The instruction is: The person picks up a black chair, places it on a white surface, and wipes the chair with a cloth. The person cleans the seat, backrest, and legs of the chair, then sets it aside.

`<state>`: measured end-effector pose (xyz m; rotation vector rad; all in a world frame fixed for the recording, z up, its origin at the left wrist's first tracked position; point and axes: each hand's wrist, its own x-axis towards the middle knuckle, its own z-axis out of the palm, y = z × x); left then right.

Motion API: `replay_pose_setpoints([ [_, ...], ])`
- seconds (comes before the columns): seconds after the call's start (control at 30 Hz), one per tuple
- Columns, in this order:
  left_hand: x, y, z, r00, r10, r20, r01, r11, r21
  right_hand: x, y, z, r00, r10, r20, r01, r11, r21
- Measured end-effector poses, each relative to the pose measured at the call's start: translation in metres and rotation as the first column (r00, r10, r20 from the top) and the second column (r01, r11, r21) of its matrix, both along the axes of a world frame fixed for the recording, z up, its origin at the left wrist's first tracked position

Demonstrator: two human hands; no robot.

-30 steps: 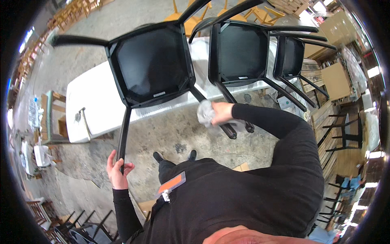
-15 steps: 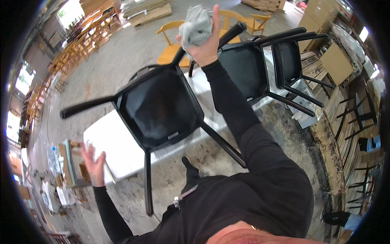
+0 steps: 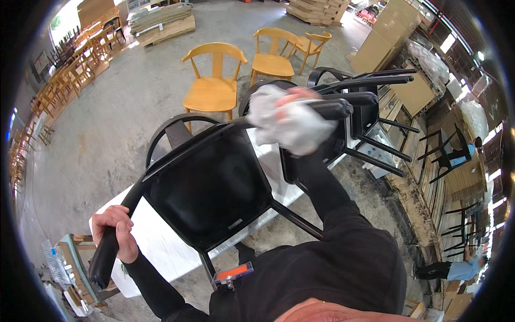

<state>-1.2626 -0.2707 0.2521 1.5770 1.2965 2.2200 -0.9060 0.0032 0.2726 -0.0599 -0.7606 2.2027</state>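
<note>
A black chair [image 3: 206, 185] lies tipped over on a table [image 3: 163, 252] covered in white sheeting, its seat underside facing me and its legs sticking out. My left hand [image 3: 115, 231] is wrapped round the leg at the lower left, near its end. Around the upper right leg, my right hand [image 3: 295, 102] holds a crumpled grey-white cloth [image 3: 292, 126] against the wood, just short of the leg's tip. Motion blurs the cloth and right hand, and the cloth hides part of the fingers.
More black chairs [image 3: 367, 115] lie tipped along the table to the right. Beyond it, several yellow wooden chairs [image 3: 212, 94] stand on the concrete floor. A low wooden stand [image 3: 78, 257] is at the left. Stacked boards [image 3: 161, 24] lie far back; a person [image 3: 448, 270] is at the right.
My left hand, open in the air before, has closed round a chair leg. My right hand has brought the cloth down onto another leg. The view has shifted, showing more floor beyond the table.
</note>
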Motion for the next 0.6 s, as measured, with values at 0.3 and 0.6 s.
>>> replay_pose_setpoints([
  [0.3, -0.003, 0.006, -0.002, 0.996, 0.020, -0.087, -0.018, 0.999, 0.027, -0.041, -0.001, -0.054, 0.452, -0.887, -0.099, 0.803, 0.355, 0.478],
  [0.6, -0.002, 0.004, 0.000, 0.997, 0.012, -0.079, -0.011, 1.000, 0.018, -0.020, 0.035, -0.036, 0.991, -0.048, 0.122, -0.010, 0.903, 0.430],
])
